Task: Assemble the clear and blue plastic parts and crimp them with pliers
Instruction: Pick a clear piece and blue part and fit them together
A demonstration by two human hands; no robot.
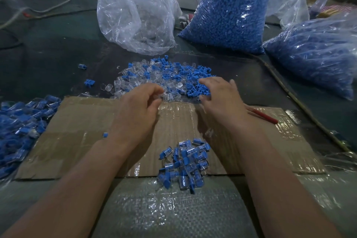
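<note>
A loose pile of clear and blue plastic parts [164, 75] lies on the dark table beyond a sheet of cardboard [77, 141]. My left hand [139, 110] is at the pile's near edge, fingers curled, thumb and forefinger pinching a clear part [164, 93]. My right hand [220, 98] rests on the pile's right side with its fingers spread over blue parts. A small heap of assembled clear-and-blue pieces [185, 164] sits on the cardboard between my forearms. The red-handled pliers [264, 117] lie on the cardboard, partly hidden behind my right wrist.
A larger heap of assembled pieces [21, 125] lies at the left edge. At the back stand a crumpled bag of clear parts [135, 15] and two bags of blue parts [228, 15] [318, 58]. Stray blue parts [89, 82] lie left of the pile.
</note>
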